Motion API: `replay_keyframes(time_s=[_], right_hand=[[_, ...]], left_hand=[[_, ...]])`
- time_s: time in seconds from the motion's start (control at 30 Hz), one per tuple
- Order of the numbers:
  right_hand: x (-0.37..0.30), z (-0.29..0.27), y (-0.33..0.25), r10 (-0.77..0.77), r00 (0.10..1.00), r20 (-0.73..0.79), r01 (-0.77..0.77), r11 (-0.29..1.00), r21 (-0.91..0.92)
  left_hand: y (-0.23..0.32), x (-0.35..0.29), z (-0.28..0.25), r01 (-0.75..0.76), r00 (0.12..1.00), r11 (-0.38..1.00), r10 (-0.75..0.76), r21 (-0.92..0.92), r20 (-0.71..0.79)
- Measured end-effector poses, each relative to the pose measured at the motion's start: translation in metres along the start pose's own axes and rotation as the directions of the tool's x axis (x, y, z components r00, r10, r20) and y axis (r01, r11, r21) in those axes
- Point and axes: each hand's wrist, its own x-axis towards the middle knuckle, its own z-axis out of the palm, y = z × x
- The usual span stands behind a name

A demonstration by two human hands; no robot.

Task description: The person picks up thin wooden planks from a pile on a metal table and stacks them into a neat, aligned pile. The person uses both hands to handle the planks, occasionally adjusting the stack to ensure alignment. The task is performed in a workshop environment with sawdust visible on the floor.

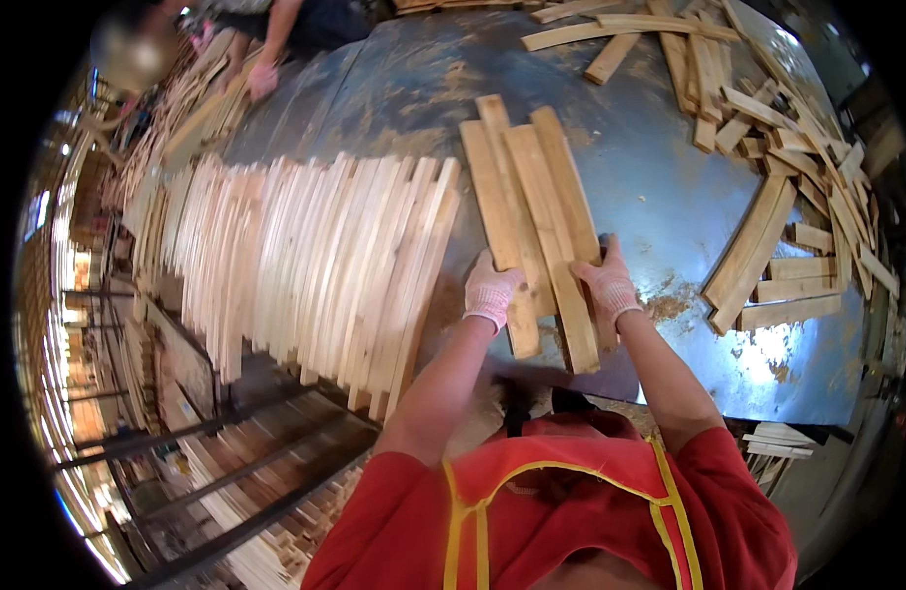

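Observation:
Several flat wooden boards (546,216) lie side by side in front of me on the metal tabletop, their ends uneven and some overlapping. My left hand (492,292), in a pale pink knit glove, closes on the outer edge of the left boards near their close end. On the opposite side, my right hand (610,282), gloved the same way, grips the edge of the right boards with its thumb over the top. The undersides of both hands are hidden. Just left of these boards stands a long row of pale wooden strips (315,265) packed closely together.
A jumbled pile of board offcuts (753,128) covers the right side of the metal table (394,98). Thicker boards (753,246) lie close on the right. At the far left another person's gloved hand (263,79) is by more strips. A metal rack (227,482) stands lower left.

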Motion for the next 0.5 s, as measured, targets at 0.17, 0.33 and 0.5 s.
replay_keyframes(time_s=[0.17, 0.33, 0.5], right_hand=[[-0.033, 0.0, -0.023, 0.341, 0.88, 0.329, -0.444, 0.838, 0.318], [-0.096, 0.036, -0.028, 0.156, 0.958, 0.242, -0.268, 0.79, 0.551], [-0.141, 0.093, -0.119, 0.004, 0.876, 0.482, 0.065, 0.99, -0.124]], left_hand=[[-0.018, -0.056, -0.022, -0.054, 0.972, 0.868, 0.159, 0.493, -0.173], [-0.065, -0.1, -0.089, 0.02, 0.924, 0.651, 0.278, 0.759, -0.263], [-0.092, -0.122, -0.123, -0.022, 0.916, 0.709, 0.297, 0.704, -0.27]])
